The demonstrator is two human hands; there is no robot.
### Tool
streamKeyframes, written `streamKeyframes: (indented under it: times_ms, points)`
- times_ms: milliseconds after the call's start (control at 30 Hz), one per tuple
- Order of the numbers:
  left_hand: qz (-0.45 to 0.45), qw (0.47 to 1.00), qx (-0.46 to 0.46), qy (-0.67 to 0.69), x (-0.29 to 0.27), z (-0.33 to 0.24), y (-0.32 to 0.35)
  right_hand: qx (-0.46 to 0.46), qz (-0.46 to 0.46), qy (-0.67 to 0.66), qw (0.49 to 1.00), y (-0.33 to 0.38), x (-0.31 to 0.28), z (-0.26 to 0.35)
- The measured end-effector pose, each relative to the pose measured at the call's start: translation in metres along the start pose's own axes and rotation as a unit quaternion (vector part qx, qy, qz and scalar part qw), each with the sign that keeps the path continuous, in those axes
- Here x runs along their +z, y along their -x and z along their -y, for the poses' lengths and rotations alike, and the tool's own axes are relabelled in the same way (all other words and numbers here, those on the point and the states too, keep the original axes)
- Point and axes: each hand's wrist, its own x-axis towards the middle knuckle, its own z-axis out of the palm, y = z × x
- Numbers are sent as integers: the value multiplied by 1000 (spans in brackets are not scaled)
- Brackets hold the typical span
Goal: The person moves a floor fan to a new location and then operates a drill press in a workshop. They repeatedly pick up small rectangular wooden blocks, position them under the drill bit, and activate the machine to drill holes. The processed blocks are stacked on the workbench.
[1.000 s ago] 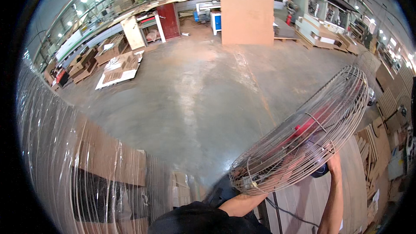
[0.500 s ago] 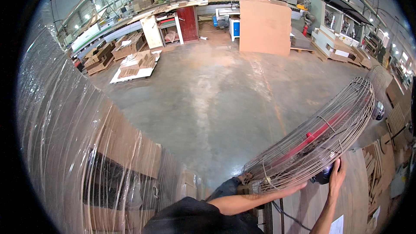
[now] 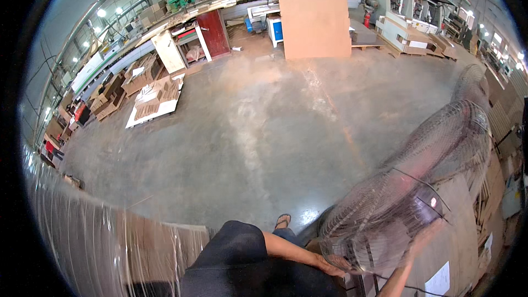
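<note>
A large fan with a round wire cage stands at the lower right, smeared by motion. My left hand is at the lower left rim of the cage, its fingers closed at the wires and partly hidden. Behind the cage, my right hand reaches up to the dark rounded motor housing. Blur hides how its fingers lie there. Below the fan, a stack of brown boards carries a white paper sheet and a dark cable.
A plastic-wrapped stack stands at the lower left. A white board with brown pieces lies on the grey floor. An upright brown panel and machines line the back. A person stands far left.
The view has turned left. The fan's cage has swung and now shows more of its face. My left hand has shifted from the cage's underside to its lower left rim.
</note>
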Motion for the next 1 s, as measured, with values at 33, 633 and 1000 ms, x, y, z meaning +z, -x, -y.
streamKeyframes:
  times_ms: [33, 633, 1000]
  points:
    - [15, 998, 35, 55, 5, 31, 10, 13, -8, 6, 1000, 1, 8, 8]
    - [196, 976, -21, -98, -286, 2, 102, 299, 228, -86, 923, 68, 174, 252]
    - [-57, 973, -176, -139, -473, 103, 184, 328, 410, -173, 833, 16, 352, 343]
